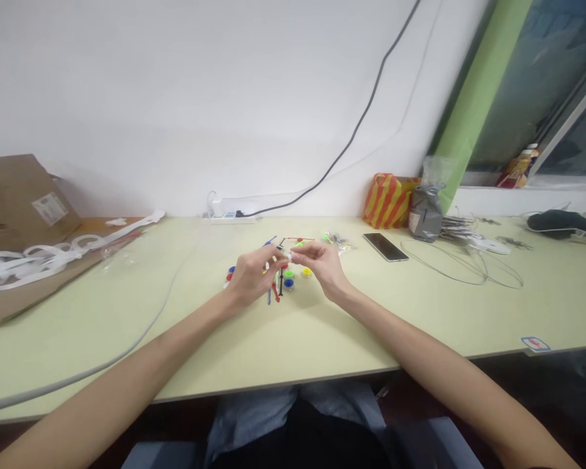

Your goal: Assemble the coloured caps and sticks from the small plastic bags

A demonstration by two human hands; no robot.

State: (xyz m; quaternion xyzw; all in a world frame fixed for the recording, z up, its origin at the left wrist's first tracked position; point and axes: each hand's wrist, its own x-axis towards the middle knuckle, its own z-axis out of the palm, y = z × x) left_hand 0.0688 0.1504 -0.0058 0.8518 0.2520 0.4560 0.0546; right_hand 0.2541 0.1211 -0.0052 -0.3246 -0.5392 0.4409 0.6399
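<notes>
My left hand (pixel 256 273) and my right hand (pixel 322 264) meet above the table, fingertips almost touching. Both pinch a small whitish piece (pixel 289 256); its kind is too small to make out. Below and around them lie small colored plastic parts: a blue round piece (pixel 289 284), a yellow round piece (pixel 307 272), a green round piece (pixel 289 275) and a red round piece (pixel 229 277). A black stick (pixel 281 284) and a red stick (pixel 276 292) lie just under the hands. Some parts are hidden behind my fingers.
A phone (pixel 385 247) lies to the right, near a grey bag (pixel 425 212) and a red-yellow striped bag (pixel 385 200). Loose thin wire (pixel 461 264) coils farther right. On the left are a cardboard box (pixel 19 195), white strips (pixel 72 246) and a grey cable (pixel 141 335). A power strip (pixel 229 219) sits by the wall.
</notes>
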